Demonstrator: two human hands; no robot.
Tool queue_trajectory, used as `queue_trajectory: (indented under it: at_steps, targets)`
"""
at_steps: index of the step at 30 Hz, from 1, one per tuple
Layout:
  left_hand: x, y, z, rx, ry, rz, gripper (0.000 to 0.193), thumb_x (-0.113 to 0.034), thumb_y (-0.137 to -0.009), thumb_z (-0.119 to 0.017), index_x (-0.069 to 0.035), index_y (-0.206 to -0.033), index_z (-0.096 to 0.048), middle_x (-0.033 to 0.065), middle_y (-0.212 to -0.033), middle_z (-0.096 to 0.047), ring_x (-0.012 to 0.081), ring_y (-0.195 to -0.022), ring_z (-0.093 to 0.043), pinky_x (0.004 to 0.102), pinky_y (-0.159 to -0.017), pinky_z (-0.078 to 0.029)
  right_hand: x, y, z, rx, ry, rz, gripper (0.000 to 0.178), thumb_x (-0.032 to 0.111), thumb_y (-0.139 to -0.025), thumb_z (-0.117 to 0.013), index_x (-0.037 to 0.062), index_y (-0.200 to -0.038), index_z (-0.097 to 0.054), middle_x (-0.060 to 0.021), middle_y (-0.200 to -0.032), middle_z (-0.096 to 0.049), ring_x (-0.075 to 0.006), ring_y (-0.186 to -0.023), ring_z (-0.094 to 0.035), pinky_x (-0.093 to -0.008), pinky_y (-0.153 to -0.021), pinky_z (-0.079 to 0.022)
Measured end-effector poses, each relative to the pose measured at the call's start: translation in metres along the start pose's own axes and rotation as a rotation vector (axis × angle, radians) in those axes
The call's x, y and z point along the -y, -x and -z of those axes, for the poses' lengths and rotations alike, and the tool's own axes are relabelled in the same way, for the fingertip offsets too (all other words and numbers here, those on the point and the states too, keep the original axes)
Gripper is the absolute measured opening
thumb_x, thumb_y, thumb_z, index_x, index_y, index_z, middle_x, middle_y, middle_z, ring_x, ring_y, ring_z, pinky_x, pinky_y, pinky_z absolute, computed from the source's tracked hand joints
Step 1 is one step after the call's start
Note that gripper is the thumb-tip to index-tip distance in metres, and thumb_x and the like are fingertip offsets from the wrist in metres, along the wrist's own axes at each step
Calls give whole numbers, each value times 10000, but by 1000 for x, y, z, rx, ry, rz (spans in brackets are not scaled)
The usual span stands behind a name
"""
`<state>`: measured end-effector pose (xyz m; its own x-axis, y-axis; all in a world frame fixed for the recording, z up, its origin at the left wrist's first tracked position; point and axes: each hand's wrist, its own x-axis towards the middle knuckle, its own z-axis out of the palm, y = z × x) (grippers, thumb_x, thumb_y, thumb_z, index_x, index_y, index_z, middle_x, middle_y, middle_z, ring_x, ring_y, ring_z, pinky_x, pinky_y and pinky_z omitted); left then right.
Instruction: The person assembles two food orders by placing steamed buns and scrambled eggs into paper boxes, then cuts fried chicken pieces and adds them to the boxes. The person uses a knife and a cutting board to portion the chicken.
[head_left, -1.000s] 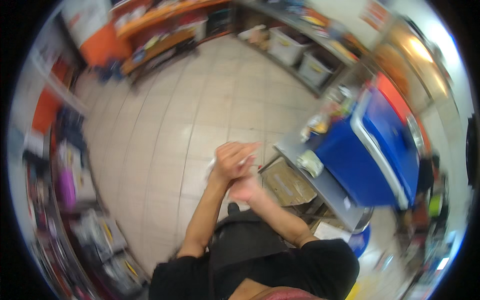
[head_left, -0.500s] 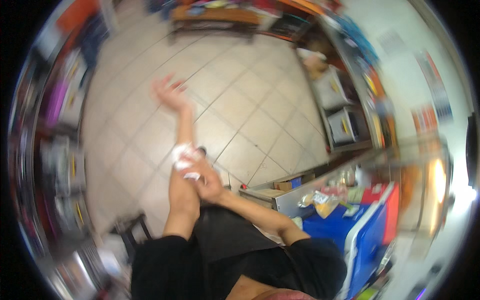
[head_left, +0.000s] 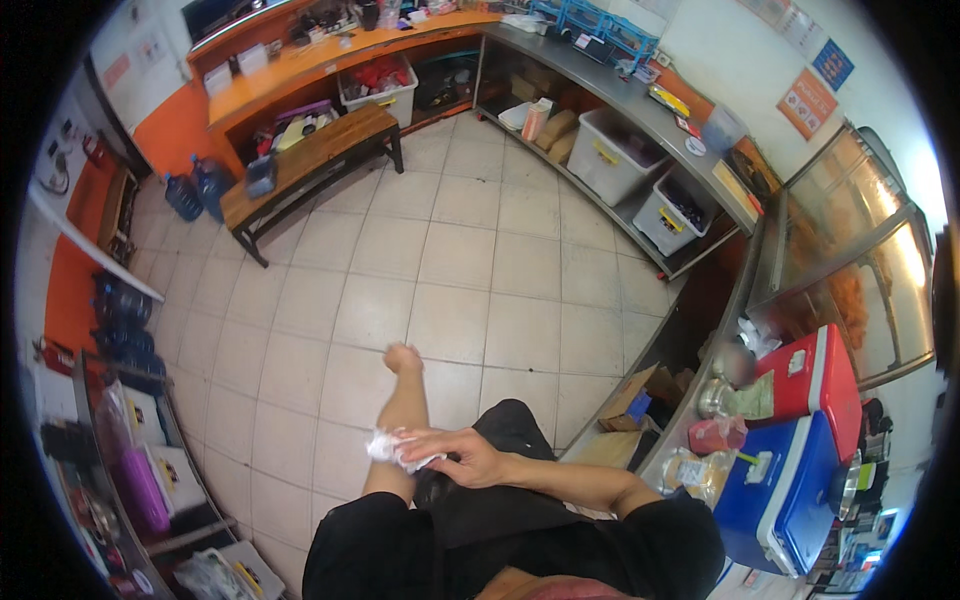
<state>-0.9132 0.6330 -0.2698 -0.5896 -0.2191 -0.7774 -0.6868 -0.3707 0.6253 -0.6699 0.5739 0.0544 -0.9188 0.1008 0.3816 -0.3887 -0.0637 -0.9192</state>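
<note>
My left arm stretches forward over the tiled floor, and my left hand (head_left: 403,358) is curled into a fist with nothing visible in it. Across the left forearm, near the elbow, lies my right hand (head_left: 468,456). Its fingers press a crumpled white tissue (head_left: 382,446) against the skin; part of the tissue is covered by the fingers. Below both arms is the dark apron (head_left: 480,520) over my lap.
At right, a counter carries a blue cooler box (head_left: 765,490), a red cooler box (head_left: 805,375) and packaged food (head_left: 700,470). A wooden bench (head_left: 315,165) stands far left. Storage bins (head_left: 610,165) sit under the far counter. Shelving (head_left: 190,530) lines the near left.
The view has swung and sharpened, showing more of the far counters. My left hand has gone from spread fingers to a fist. The tissue stays on the left forearm under my right hand.
</note>
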Motion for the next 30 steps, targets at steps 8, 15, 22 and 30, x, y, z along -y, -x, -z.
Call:
queue_trajectory:
  at_steps: [8, 15, 22, 30]
  targets:
    - [99, -20, -167, 270, -537, 180, 300, -185, -939, -478, 56, -1083, -586, 203, -921, -626, 321, -718, -665, 417, -525, -532, -178, -33, 252, -190, 349, -275, 504, -142, -834, -505, 125, -1187, -746, -131, -1082, -758, -293, -1022, -727, -429, -1185, -376]
    - [100, 19, -408, 610, -529, 113, 451, -299, -989, -558, -18, -1341, -527, 150, -1346, -592, 326, -979, -682, 468, -797, -545, -215, -120, 471, -802, 331, -511, 376, -65, -950, -498, 57, -1226, -722, -121, -1157, -742, -131, -1017, -671, -305, -894, -533]
    - [66, -4, -567, 519, -847, 112, 433, -318, -979, -563, -37, -1308, -563, 114, -1258, -639, 304, -950, -691, 459, -732, -575, -125, -278, 500, 83, 304, 5, 487, -138, -838, -469, 77, -1196, -719, -125, -1256, -702, -309, -1292, -600, -419, -1145, -423]
    - [98, -27, -778, 1002, -1655, -268, 371, -332, -950, -589, -50, -1178, -667, 128, -1097, -696, 264, -907, -717, 460, -723, -590, -304, -385, 772, -82, 744, -494, 262, 100, -1041, -463, 120, -1172, -689, -116, -1139, -725, -290, -1184, -652, -507, -1244, -248]
